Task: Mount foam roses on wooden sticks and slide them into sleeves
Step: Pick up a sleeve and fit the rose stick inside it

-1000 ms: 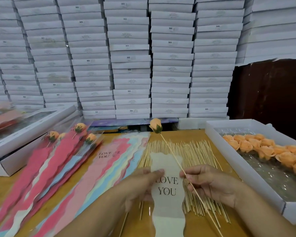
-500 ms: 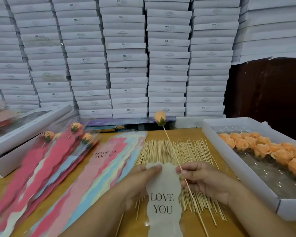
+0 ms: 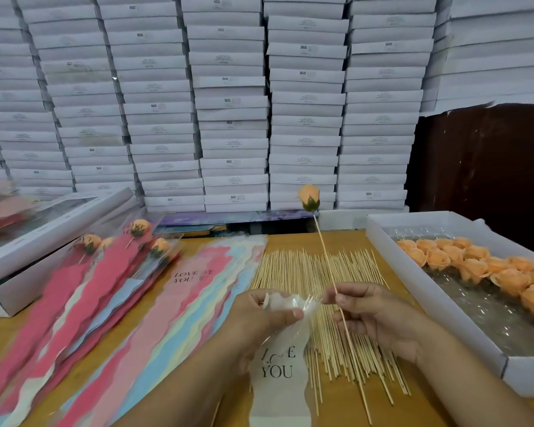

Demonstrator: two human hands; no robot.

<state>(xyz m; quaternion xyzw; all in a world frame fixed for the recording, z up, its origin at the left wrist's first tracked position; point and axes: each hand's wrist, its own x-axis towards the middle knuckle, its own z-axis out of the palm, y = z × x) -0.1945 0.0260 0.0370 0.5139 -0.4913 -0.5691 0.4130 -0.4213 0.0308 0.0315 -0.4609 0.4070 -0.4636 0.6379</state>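
White flat boxes (image 3: 228, 118) are standing in tall stacks all along the back wall, behind a wooden counter (image 3: 336, 238). On the right side of the counter, a long white tray (image 3: 438, 306) is holding many loose orange foam roses (image 3: 475, 269) on shiny plastic. On the left, a white box with a see-through lid (image 3: 43, 223) is sitting over another box, but what is inside looks blurry. Beside it, roses in pink sleeves (image 3: 111, 260) are lying in a heap. Next to those, flat empty sleeves (image 3: 179, 303) in pink, blue and yellow are spreading out like a fan. A pile of bare wooden sticks (image 3: 315, 272) is lying in the middle.

The left hand (image 3: 259, 318) is pinching the top of a clear sleeve (image 3: 278, 374) that says LOVE YOU, its grip closing on the edge. The right hand (image 3: 373, 318) is pinching a thin stick (image 3: 324, 251), with its grip tight around it. The stick is leaning a little, going up and away, and the orange rose (image 3: 309, 197) on top is pointing up toward the boxes. The sleeve is hanging long, down toward the person.
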